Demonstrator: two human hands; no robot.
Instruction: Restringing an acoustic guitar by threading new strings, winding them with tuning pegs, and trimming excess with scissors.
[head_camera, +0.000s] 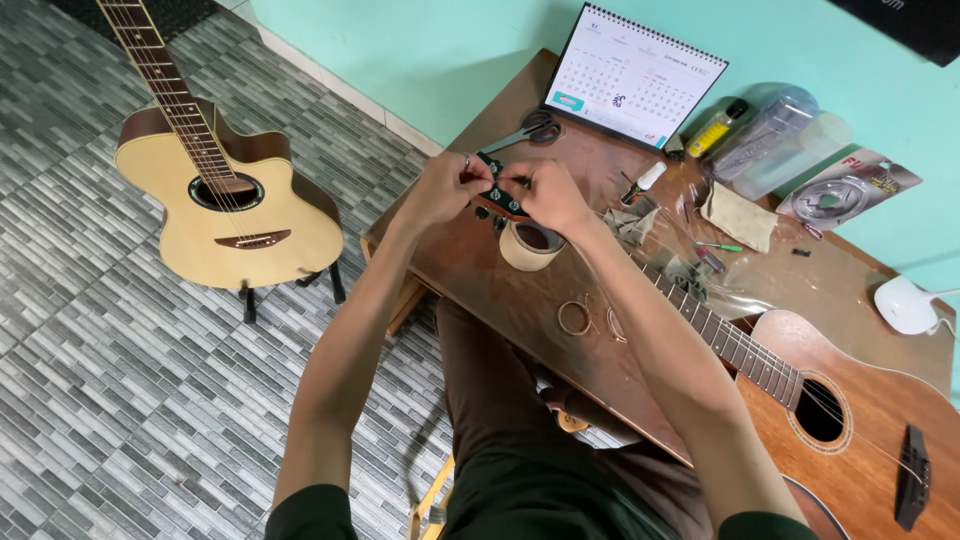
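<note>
Both hands, left hand (440, 187) and right hand (545, 193), fingers clamped on dark wooden guitar headstock (497, 196) above beige tape roll (530, 245) on brown wooden surface (480, 280).

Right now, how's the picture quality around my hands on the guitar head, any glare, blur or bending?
Head view: even, soft daylight; both hands on the guitar headstock are fairly sharp, though small parts there are too tiny to resolve. Glare sits on the plastic bags and the glossy table. Wide-lens bending curves the floor tiles and stretches the forearms.
</note>
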